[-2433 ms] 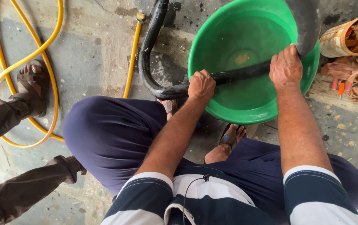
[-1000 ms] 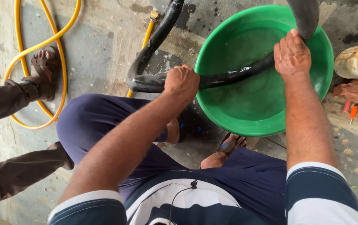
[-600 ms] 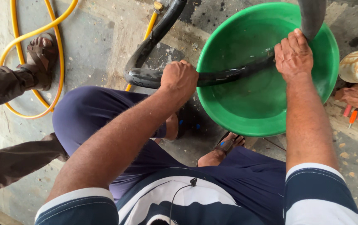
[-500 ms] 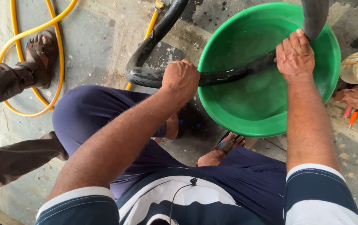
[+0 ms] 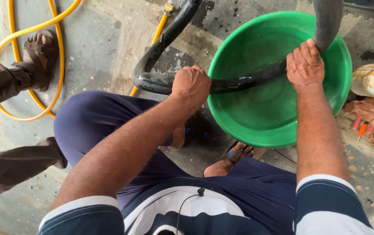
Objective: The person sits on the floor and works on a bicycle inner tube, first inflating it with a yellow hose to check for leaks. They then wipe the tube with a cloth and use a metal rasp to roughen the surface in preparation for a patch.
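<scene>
A black rubber inner tube (image 5: 154, 65) loops over the stone floor and dips into a green plastic basin (image 5: 239, 126) holding water. My left hand (image 5: 191, 85) grips the tube just outside the basin's left rim. My right hand (image 5: 305, 65) grips the same tube inside the basin near its far right side, pressing it down toward the water. Between my hands the tube crosses the rim. I crouch over it, with my navy-trousered knee (image 5: 86, 126) and sandalled foot (image 5: 235, 157) below the basin.
A yellow hose (image 5: 43, 30) coils on the floor at the left, around another person's sandalled foot (image 5: 38, 56) and brown trouser legs (image 5: 8, 167). A rusty tin (image 5: 372, 80), rags (image 5: 370, 111) and small orange-handled tools (image 5: 362, 128) lie right of the basin.
My left hand has slid left along the tube, away from the basin rim, and the camera has leaned forward. My right hand keeps its grip inside the basin.
</scene>
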